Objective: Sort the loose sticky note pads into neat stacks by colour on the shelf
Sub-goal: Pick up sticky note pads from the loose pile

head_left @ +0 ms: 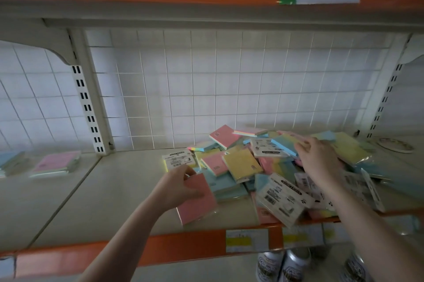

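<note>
Pads [263,167] lie jumbled on the right half of the shelf [103,194], pink, yellow and blue mixed, several wrapped and label-side up, so colours must be picked out one by one. The left hand [181,184] grips a pink pad [198,199] at the pile's near-left edge, thumb over its top, arm reaching up from below, probably to carry it toward bare shelf. The right hand [317,157] rests flat on the heap, fingers spread and relaxed, grasping nothing.
</note>
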`<action>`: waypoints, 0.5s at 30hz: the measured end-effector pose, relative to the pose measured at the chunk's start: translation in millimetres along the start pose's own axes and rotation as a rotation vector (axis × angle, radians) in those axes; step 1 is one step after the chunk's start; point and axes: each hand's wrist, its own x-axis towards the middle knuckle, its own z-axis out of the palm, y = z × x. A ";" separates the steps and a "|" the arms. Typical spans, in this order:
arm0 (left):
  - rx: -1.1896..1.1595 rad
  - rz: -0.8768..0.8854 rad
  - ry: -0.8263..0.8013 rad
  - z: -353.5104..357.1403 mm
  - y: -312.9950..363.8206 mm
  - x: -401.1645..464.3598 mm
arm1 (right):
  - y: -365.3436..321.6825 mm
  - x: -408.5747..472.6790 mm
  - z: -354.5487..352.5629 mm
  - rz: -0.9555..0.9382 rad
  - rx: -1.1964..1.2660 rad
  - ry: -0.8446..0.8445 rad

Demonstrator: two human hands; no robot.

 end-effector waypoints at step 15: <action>-0.216 -0.087 0.167 8.9 -5.7 -0.9 | -5.7 28.2 -22.3 0.052 0.179 -0.253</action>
